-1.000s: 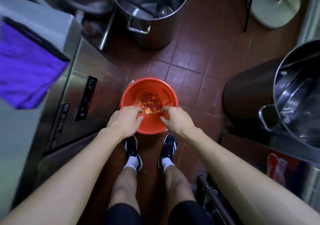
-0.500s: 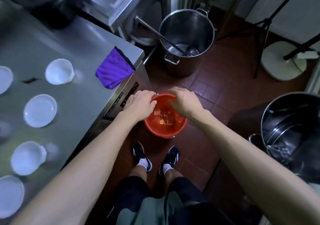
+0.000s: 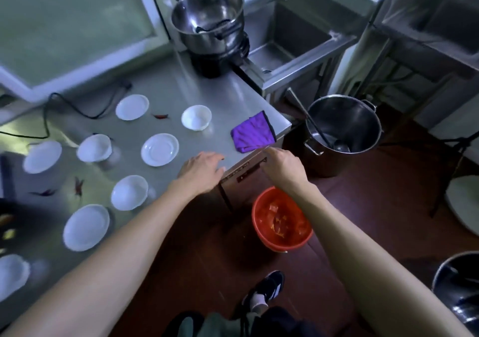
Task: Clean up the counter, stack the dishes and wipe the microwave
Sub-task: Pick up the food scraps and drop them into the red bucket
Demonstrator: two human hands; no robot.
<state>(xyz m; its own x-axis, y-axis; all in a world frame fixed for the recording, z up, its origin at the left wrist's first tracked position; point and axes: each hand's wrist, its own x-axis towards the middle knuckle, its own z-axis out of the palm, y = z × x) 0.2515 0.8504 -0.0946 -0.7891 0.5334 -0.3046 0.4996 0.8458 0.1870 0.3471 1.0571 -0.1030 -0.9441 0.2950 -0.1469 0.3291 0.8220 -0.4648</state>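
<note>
Reaching toward the purple cloth [image 3: 252, 135] at the counter [image 3: 215, 95] corner, dishes not yet stacked.

Your left hand [image 3: 201, 168] is hovering flat and released over the counter's near edge, grasping nothing; your right hand [image 3: 281, 165] is hanging just below the cloth with fingers pointing down over the counter's front panel, and you cannot tell whether it is clenching anything. The cloth is lying folded at the counter's right corner, partly overhanging; it looks soft and light, so you are probably best pinching a thick fold rather than one loose layer. The white bowls [image 3: 196, 117] and plates [image 3: 160, 149] are sitting scattered and apart across the counter; they look rigid, smooth and breakable, so take each by the rim. The red bucket [image 3: 281, 242] is standing on the floor beneath your right forearm, holding scraps.
</note>
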